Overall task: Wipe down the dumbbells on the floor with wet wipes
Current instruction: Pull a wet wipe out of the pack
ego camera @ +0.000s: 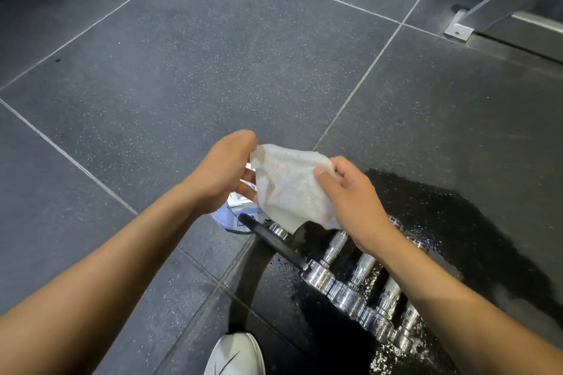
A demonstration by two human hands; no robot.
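A white wet wipe (292, 186) is spread out in the air between both hands. My left hand (222, 170) pinches its left edge and my right hand (350, 192) pinches its right edge with thumb on top. Below them, several chrome dumbbells (356, 280) lie side by side on the floor at the lower right, partly hidden by my right forearm. A wet-wipe packet (234, 210), white and blue, lies on the floor under my left hand, mostly hidden by the hand and the wipe.
Dark speckled floor tiles (182, 70) fill the view. A black bar (274, 240) lies along the dumbbells' left ends. A metal frame foot (458, 29) is bolted down at the upper right. My white shoe (234, 356) stands at the bottom edge.
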